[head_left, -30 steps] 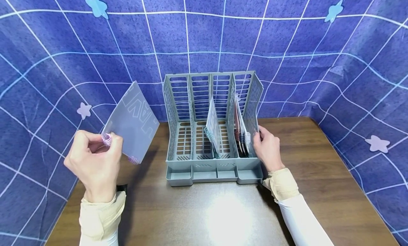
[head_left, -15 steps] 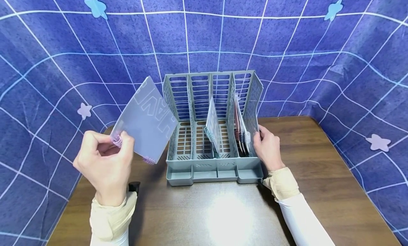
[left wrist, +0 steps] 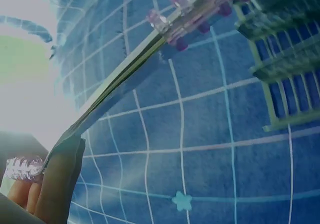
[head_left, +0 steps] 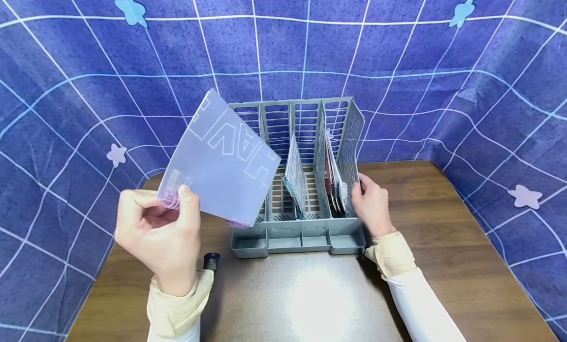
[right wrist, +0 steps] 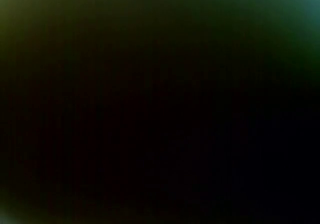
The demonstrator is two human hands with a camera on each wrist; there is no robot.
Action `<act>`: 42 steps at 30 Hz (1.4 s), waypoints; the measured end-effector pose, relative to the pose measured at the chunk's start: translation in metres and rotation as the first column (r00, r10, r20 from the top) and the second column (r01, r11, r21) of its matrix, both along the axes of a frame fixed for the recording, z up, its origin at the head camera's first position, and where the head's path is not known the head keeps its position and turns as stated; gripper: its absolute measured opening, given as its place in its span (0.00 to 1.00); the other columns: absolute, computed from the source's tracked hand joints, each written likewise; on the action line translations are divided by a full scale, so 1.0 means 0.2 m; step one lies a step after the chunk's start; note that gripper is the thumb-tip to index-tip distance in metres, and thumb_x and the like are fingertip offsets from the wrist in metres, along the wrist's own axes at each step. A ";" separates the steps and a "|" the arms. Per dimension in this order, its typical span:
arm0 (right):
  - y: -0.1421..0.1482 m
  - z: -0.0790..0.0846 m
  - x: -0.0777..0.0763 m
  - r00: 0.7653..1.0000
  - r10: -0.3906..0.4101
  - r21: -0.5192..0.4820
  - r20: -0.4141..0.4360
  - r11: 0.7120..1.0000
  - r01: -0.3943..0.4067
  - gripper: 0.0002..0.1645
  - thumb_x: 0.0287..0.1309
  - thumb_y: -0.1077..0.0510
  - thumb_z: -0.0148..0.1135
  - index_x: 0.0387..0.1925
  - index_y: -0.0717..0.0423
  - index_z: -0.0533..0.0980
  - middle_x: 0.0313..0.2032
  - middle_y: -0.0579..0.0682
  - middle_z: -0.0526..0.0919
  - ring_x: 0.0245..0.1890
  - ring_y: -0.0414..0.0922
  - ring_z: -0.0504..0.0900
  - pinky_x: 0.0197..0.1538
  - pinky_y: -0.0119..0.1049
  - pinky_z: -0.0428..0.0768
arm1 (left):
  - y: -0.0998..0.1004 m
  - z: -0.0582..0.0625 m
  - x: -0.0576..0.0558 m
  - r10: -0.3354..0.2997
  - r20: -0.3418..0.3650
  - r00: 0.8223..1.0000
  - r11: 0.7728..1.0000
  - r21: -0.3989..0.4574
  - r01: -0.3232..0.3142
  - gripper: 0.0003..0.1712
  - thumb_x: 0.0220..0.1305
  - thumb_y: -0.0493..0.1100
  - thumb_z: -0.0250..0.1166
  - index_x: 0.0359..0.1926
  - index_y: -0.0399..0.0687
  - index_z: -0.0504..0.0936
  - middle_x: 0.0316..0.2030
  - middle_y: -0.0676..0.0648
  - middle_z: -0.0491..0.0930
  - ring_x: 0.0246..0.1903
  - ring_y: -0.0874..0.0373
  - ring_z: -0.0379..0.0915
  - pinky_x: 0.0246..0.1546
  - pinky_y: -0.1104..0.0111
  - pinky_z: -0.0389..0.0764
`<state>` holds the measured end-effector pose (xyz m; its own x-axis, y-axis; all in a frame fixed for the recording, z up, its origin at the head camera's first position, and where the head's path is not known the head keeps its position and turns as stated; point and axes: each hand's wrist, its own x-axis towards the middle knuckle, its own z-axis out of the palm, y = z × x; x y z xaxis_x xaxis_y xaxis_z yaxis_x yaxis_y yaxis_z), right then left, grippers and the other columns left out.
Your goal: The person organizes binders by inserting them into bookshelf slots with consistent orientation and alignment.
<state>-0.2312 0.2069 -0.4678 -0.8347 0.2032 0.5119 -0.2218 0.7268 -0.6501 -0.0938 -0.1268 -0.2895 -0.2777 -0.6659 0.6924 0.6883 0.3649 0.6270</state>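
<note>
A notebook [head_left: 226, 160] with a translucent cover and purple coil rings is pinched at its ringed edge by my left hand [head_left: 164, 238]. It is tilted in the air and overlaps the left part of a grey file rack [head_left: 292, 229]. In the left wrist view the notebook [left wrist: 117, 81] appears edge-on, with its clear purple rings beside the fingers [left wrist: 60, 179]. My right hand [head_left: 374, 204] grips the rack's right side wall. One notebook with teal rings [head_left: 296, 179] leans in a middle slot. Several notebooks [head_left: 336, 184] stand in the rightmost slot. The right wrist view is almost black.
The rack's front has a row of small open trays [head_left: 284, 242]. It stands on a brown wooden table [head_left: 416, 209]. A blue cloth with white grid lines [head_left: 283, 46] hangs behind and at both sides. A black object [head_left: 211, 261] shows beside the left wrist.
My left hand has moved right with the notebook, which now covers the rack's left slots and turns its cover more toward the head view. The right hand stays on the rack.
</note>
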 end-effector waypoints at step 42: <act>0.01 -0.02 -0.02 1.000 0.008 0.014 -0.023 1.000 -0.008 0.19 0.60 0.58 0.56 0.51 0.56 0.82 0.35 0.52 0.88 0.31 0.58 0.85 0.36 0.57 0.80 | 0.53 -0.21 -0.43 0.058 0.199 0.978 0.992 -0.125 -0.033 0.15 0.43 0.27 0.64 0.19 0.36 0.63 0.16 0.43 0.72 0.17 0.55 0.70 0.20 0.62 0.65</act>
